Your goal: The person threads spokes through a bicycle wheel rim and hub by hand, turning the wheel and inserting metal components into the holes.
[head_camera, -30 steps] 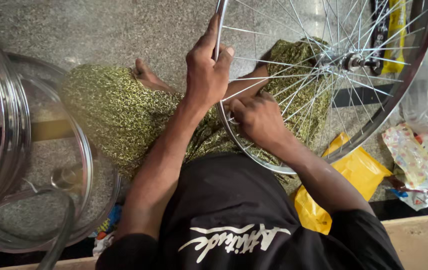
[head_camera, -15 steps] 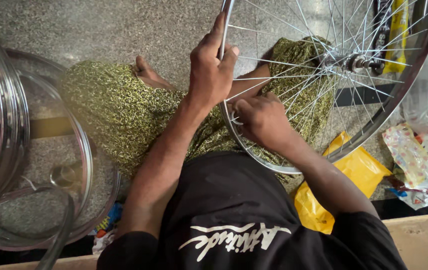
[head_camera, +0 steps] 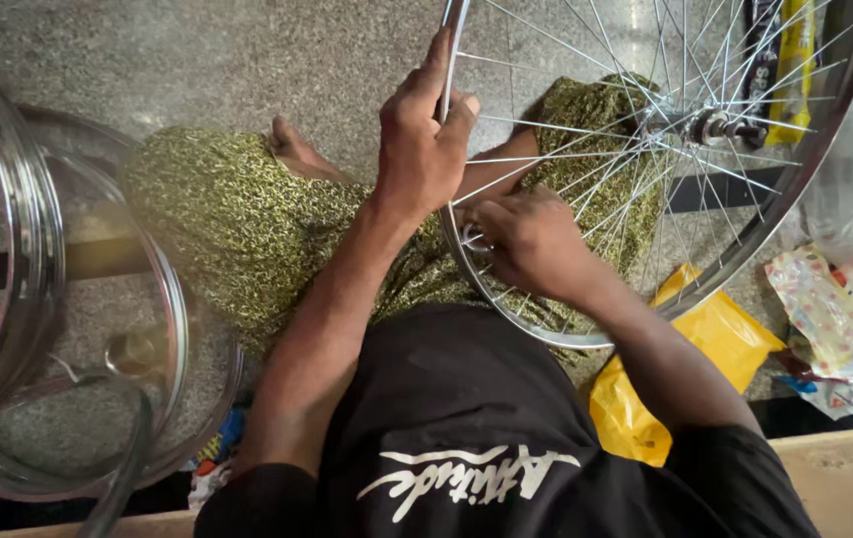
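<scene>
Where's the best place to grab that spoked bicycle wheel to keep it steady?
Probably the bare rim of the spoked bicycle wheel, taken from outside. The rim is a narrow metal hoop that fingers can wrap, as the left hand does at its upper edge. Thin, crossing spokes fill the inside, where the right hand works.

Lighting's soft and pretty even, a bit dim overall. The floor (head_camera: 247,60) picks up a pale sheen near the top, and the rims (head_camera: 28,259) on the left throw bright glints. Those rims look curved and smeared by the wide lens. The black shirt (head_camera: 466,428) loses detail.
</scene>
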